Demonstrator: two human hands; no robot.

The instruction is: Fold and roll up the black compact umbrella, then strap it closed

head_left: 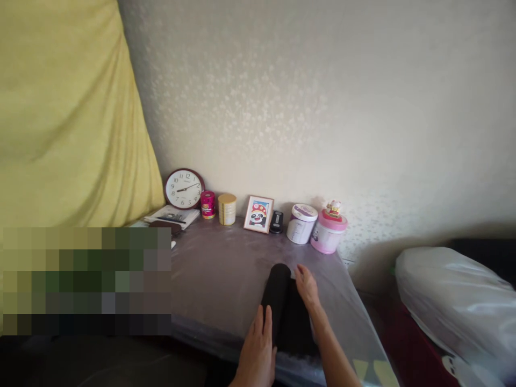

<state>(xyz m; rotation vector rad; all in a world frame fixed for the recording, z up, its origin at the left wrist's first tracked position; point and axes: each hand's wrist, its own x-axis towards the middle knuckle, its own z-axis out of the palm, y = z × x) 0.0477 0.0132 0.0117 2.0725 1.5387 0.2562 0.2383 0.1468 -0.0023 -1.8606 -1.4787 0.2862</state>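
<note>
A black cloth [278,285], partly rolled or folded into a thick tube, lies on the table near its front edge. A flatter black part of it [296,328] spreads to the right of the tube. My left hand [256,344] rests along the near left side of the tube, its fingers stretched out and touching it. At the far right end of the cloth, my right hand [307,286] has bent fingers closed at its edge; the exact grip is partly hidden. Several items stand beyond the cloth, including a framed panda picture [258,214].
A clock [184,188], a pink tin [208,205] and a yellow tin [227,209] stand along the wall. Farther right are a white tub [301,224] and a pink-lidded tub [328,232] with a figurine on top. A plastic-wrapped bundle [459,295] lies beyond the right table edge.
</note>
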